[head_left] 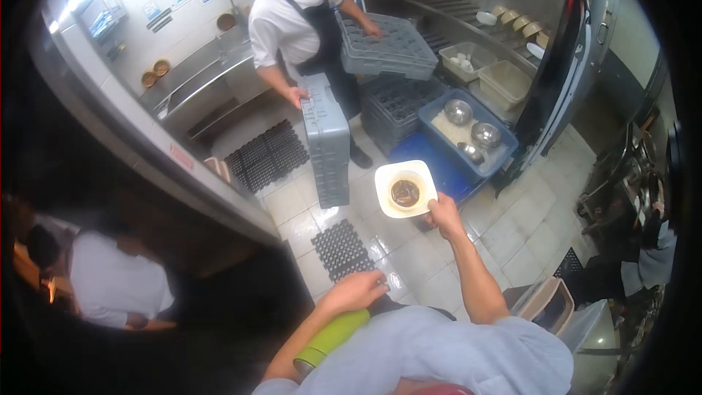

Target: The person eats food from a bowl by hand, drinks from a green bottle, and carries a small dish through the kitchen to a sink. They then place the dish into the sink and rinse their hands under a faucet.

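Observation:
My right hand [444,217] is closed on the corner of a square white dish [383,189], held out in front of me. In the middle of the dish is a round cup-like part with dark brown liquid [405,192]. My left hand [356,291] is near my body with its fingers curled; whatever they hold, if anything, is too small to make out. A green cylinder [331,340] is tucked between my left forearm and my torso.
Ahead, a person in a dark apron [322,36] holds two grey racks [327,146]. A blue tub [504,153] with metal bowls stands to the right. Black mats [341,249] lie on the tiled floor [417,256]. Other people appear at the lower left and right.

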Demonstrator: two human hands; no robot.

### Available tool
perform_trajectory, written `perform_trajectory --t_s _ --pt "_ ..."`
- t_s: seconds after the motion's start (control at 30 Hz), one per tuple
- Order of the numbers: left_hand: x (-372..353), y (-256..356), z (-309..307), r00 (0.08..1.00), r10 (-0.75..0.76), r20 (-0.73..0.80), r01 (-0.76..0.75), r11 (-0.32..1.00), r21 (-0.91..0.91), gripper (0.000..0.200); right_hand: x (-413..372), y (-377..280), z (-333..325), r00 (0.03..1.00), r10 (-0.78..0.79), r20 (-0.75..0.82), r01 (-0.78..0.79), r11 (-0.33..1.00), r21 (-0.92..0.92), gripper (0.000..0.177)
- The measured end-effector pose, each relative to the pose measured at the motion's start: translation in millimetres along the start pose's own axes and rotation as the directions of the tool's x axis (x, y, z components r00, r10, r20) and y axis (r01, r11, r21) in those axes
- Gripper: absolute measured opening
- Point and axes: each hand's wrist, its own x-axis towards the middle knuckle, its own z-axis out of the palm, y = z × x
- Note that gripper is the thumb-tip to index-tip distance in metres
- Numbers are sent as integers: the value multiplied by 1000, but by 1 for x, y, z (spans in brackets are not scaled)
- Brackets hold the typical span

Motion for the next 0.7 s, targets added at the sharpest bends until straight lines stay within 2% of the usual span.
perform_trajectory --t_s 0.07,0.1,0.2,0.3,0.4,0.5,0.57,0.7 --pt "30 -10 -33 993 101 -58 -102 995 -22 38 18 -11 10 998 28 -62 -29 999 -20 32" --pt "39 -2 -57 998 61 -14 -62 995 -84 37 33 -20 15 996 31 -84 -34 999 -30 32" --pt "64 -14 -91 992 123 -26 -125 988 -88 37 63 -25 22 991 71 -110 -69 997 29 31" --pt "84 -26 -124 997 47 56 -38 988 -149 37 94 -37 30 987 82 -137 -84 996 -6 29" --pt "109 -54 -133 986 158 -52 -162 983 -89 33 123 -50 39 989 97 -113 -100 995 -28 30" --pt "133 -61 -157 995 58 81 -48 992 -115 35 153 -64 52 992 92 -88 -98 994 -56 31" --pt "144 -59 -178 998 -4 63 9 997 -77 35 181 -70 57 996 69 -64 -74 994 -80 32" --pt "165 -56 -220 994 -91 -64 91 996 -16 33 230 -82 76 999 51 8 -52 998 33 29"
